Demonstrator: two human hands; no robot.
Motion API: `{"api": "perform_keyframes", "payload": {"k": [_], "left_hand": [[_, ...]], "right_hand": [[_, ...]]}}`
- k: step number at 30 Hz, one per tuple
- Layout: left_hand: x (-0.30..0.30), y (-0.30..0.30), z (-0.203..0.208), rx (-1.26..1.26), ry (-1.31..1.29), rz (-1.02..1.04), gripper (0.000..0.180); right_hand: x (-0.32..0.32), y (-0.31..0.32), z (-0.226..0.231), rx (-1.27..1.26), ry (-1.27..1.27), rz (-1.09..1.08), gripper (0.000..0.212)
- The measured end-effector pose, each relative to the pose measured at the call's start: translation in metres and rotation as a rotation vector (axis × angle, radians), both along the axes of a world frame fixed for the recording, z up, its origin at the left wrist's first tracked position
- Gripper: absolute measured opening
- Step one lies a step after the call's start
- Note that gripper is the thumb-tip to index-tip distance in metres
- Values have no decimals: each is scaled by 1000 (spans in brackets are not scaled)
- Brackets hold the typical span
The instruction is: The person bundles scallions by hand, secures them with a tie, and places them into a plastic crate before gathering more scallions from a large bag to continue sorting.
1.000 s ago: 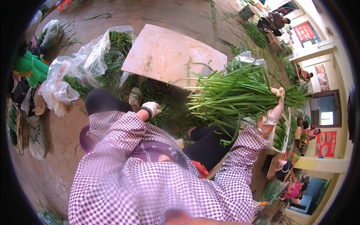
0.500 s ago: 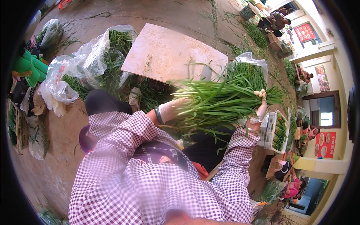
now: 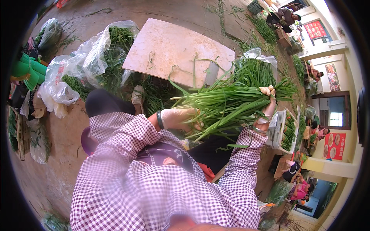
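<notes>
A loose bunch of long, flat green leaves with pale root ends, looking like garlic chives (image 3: 227,101), is held up across my lap. My right hand (image 3: 268,101) in a thin whitish glove is closed round the bunch near its leafy right end. At the pale left end, my gloved left hand (image 3: 179,118) has its fingers curled around the stalks, partly covered by them. A few long leaves stick up and to the left from the bunch, over the near edge of a pale board (image 3: 169,50). Some leaves hang below toward my right sleeve.
A small grey block (image 3: 211,73) rests on the board. Plastic bags of greens (image 3: 111,57) stand on the left, another bag of greens (image 3: 254,71) beyond my right hand. A white crate (image 3: 283,131) is at right. People sit along the right wall (image 3: 285,18).
My left hand has moved a little right and down, its fingers now in among the pale stalk ends. The bunch's left end dips lower; my right hand keeps its grip.
</notes>
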State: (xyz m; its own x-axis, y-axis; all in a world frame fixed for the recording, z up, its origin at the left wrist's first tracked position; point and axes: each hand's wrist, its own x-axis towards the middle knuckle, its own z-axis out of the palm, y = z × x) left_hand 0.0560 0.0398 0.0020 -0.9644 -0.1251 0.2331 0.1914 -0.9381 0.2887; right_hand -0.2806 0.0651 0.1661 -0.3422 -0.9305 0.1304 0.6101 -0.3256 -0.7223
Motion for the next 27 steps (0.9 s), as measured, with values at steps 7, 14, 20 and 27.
{"api": "perform_keyframes", "payload": {"k": [7,14,20,27], "left_hand": [[-13,21,32,-74,-114,204,36],[-8,12,-46,-759,-271,324,20],[11,4,-27,-406,-454,244,34],[34,-9,-105,-522,-886,243,27]], "right_hand": [[27,-2,15,26,60,119,16],[1,6,33,-1,126,7,15],[-31,4,43,-69,205,-30,13],[-39,8,58,-92,120,18,13]]}}
